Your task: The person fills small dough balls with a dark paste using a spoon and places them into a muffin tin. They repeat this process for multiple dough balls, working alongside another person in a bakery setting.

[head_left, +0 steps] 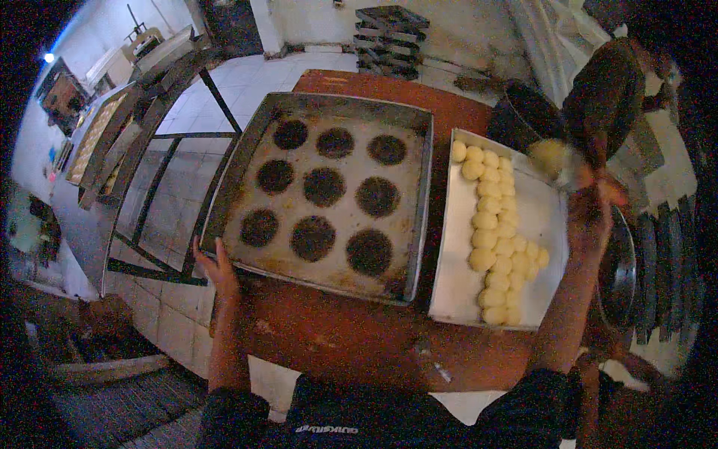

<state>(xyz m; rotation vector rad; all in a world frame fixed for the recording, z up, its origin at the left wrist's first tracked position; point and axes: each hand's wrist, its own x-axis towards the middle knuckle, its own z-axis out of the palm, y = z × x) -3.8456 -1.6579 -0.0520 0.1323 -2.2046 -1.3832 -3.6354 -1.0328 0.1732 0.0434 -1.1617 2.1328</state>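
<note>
Fingers: left hand (218,271) spread against near-left corner of spotted pan (345,218) | right hand (597,196) blurred, grip unclear | dough balls (486,221) on right tray (540,211) — none yet in pan

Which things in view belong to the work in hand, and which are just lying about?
In the work:
pan, left hand at its corner
tray, right hand near it
dough balls
table under both

Seemingly lying about:
dark stack by the wall
black frame left of the table
</note>
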